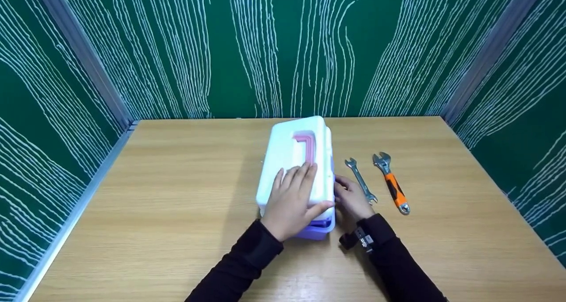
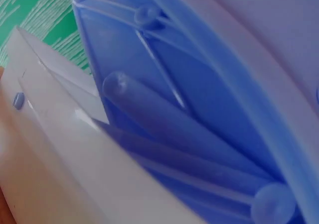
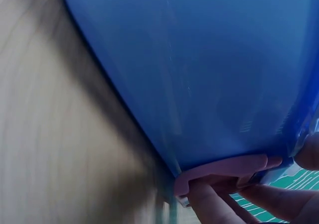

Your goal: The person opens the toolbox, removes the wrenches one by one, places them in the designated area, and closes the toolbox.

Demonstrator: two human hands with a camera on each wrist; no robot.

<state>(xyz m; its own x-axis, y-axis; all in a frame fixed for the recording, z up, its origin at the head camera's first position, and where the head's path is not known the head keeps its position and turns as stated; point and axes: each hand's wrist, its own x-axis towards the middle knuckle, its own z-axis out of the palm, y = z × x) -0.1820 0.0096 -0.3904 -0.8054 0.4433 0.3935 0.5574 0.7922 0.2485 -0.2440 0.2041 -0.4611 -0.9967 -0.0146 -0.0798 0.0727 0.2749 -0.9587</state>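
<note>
My left hand [image 1: 292, 200] lies flat, fingers straight, holding down the white lid of the blue plastic toolbox [image 1: 297, 160] mid-table. My right hand [image 1: 351, 198] pinches its pink side latch [image 3: 224, 170]. I judge unlatching comes next, needing a firm outward pull.

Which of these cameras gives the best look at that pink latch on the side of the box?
The right wrist view: the pink latch fills the lower frame, with the right hand's fingers on it. In the head view the right hand hides it; the left wrist view misses it.
</note>
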